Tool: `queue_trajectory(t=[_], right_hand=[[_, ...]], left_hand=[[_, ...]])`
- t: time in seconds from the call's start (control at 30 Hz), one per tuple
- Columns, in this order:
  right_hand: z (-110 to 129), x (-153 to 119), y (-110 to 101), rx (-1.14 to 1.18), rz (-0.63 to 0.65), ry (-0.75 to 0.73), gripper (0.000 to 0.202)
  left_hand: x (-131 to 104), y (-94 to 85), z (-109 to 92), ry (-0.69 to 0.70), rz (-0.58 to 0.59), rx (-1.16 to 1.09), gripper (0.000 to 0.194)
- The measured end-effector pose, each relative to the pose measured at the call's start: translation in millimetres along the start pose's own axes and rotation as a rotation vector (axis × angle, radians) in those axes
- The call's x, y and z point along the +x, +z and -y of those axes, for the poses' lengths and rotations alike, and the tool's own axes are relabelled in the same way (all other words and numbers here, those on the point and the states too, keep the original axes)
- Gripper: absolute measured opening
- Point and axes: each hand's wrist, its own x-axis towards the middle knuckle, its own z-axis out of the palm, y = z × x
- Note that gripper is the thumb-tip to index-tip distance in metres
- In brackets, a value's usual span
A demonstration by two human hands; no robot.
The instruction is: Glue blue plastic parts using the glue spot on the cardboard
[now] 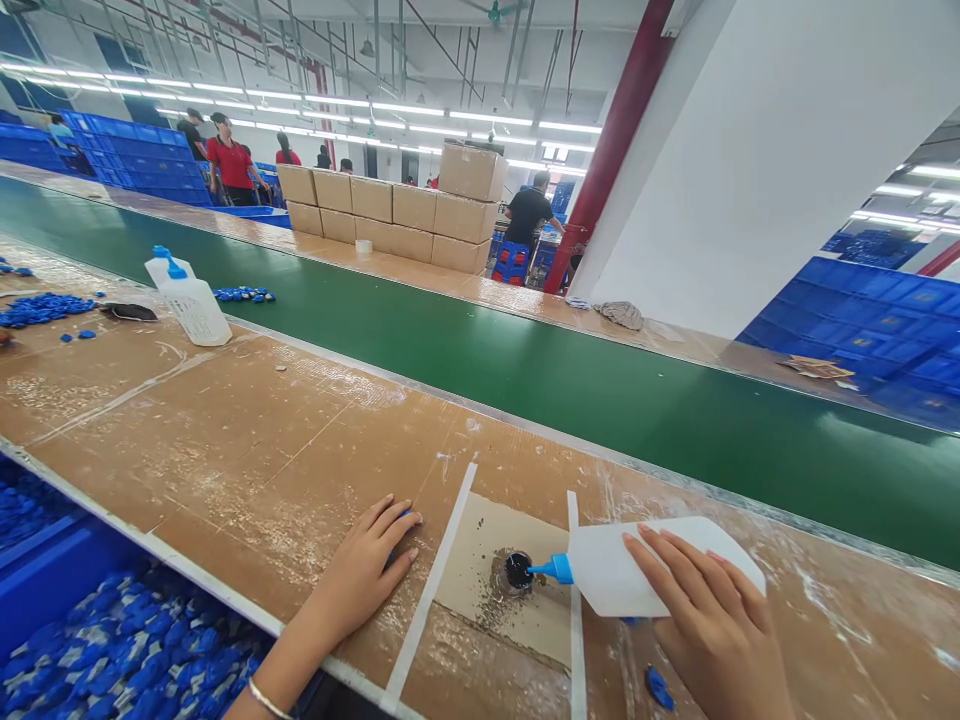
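Observation:
My right hand (716, 610) is wrapped over a white plastic squeeze bottle (667, 565) tipped on its side. The bottle's blue nozzle (555, 569) points left, its tip at a small round well of black liquid (518, 570). Dark specks and a wet stain surround the well on a cardboard sheet (480, 530), between two strips of white tape. My left hand (367, 560) rests on the table left of the tape, fingers curved over a small blue piece that shows only partly between them. Another loose blue piece (659, 688) lies below the bottle.
A green conveyor belt (420, 335) runs behind the brown table (247, 440). Two more bottles (196, 308) stand at the left near piled blue pieces (45, 310). A blue crate (90, 550) of blue pieces sits lower left. Cardboard boxes (397, 210) and several people are beyond.

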Motion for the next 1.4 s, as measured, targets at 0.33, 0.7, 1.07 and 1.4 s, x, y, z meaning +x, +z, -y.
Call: queue_trajectory(t=[0.33, 0.7, 1.07, 1.4], right_hand=[[-2, -8, 0, -0.006, 0.005, 0.023, 0.058], [-11, -16, 0, -0.068, 0.063, -0.04, 0.058], [-17, -28, 7, -0.121, 0.016, -0.047, 0.054], [-67, -48, -5, 0.291, 0.0, 1.219, 0.065]], left_hand=[[0, -1.3, -1, 0.006, 0.028, 0.003, 0.035], [0, -5.0, -4, -0.001, 0.064, -0.04, 0.033], [-1, -5.2, -6, 0.01, 0.061, -0.059, 0.034], [-11, 6.9, -36, 0.006, 0.075, -0.219, 0.043]])
